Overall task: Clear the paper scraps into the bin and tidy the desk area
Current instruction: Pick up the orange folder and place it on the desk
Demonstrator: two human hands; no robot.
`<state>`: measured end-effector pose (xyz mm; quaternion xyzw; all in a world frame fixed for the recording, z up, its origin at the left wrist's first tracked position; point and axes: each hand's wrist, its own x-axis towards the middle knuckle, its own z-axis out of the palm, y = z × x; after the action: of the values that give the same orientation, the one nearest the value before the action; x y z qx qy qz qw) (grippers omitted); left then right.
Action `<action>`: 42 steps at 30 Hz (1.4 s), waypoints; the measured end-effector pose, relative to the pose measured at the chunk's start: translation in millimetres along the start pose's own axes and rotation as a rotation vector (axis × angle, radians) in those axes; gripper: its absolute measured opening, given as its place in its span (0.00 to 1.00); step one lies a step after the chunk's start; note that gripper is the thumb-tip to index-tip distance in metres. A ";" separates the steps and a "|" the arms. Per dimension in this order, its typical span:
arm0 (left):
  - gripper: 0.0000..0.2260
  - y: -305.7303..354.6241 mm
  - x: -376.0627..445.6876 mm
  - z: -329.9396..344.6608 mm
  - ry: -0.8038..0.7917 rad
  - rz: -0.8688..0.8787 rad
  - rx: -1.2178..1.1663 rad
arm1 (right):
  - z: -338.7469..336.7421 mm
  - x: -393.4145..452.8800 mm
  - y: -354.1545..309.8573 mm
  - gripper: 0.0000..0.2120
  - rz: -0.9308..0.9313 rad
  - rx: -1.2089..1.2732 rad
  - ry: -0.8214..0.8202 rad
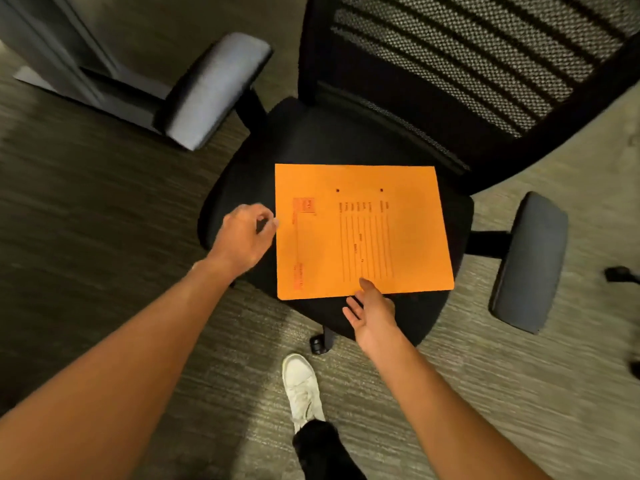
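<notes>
An orange printed folder (pixel 363 230) lies flat on the black seat of an office chair (pixel 242 188). My left hand (pixel 247 237) is at the folder's left edge with thumb and fingers curled close together, touching or nearly touching that edge. My right hand (pixel 372 315) reaches to the folder's near edge, fingers spread, with the fingertips resting on the orange surface. Neither hand is clearly gripping the folder. No paper scraps or bin are in view.
The chair has a mesh backrest (pixel 485 57) and grey armrests on the left (pixel 214 91) and right (pixel 530 261). A dark cabinet or desk panel (pixel 59 39) stands at the far left. My white shoe (pixel 301 386) is on the carpet by a chair caster (pixel 318 344).
</notes>
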<state>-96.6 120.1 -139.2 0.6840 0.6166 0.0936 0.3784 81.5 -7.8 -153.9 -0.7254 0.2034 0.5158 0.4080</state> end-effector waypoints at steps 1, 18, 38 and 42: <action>0.11 5.1 12.7 2.8 -0.017 0.020 0.055 | -1.7 1.8 -3.7 0.08 0.015 0.004 0.005; 0.36 48.9 123.4 45.7 -0.231 -0.003 0.590 | 16.0 27.3 3.7 0.12 0.272 0.136 0.015; 0.05 3.6 -25.1 -87.9 -0.367 -0.231 -0.113 | -23.6 -64.9 -26.6 0.14 -0.290 -0.101 -0.112; 0.05 25.2 -62.8 -143.6 -0.242 -0.189 -0.184 | -7.8 -116.3 -56.2 0.19 -0.487 -0.194 -0.200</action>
<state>-176.5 121.6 -2.0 0.5916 0.6169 0.0307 0.5181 81.5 4.2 -25.1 -0.7341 -0.0683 0.4885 0.4667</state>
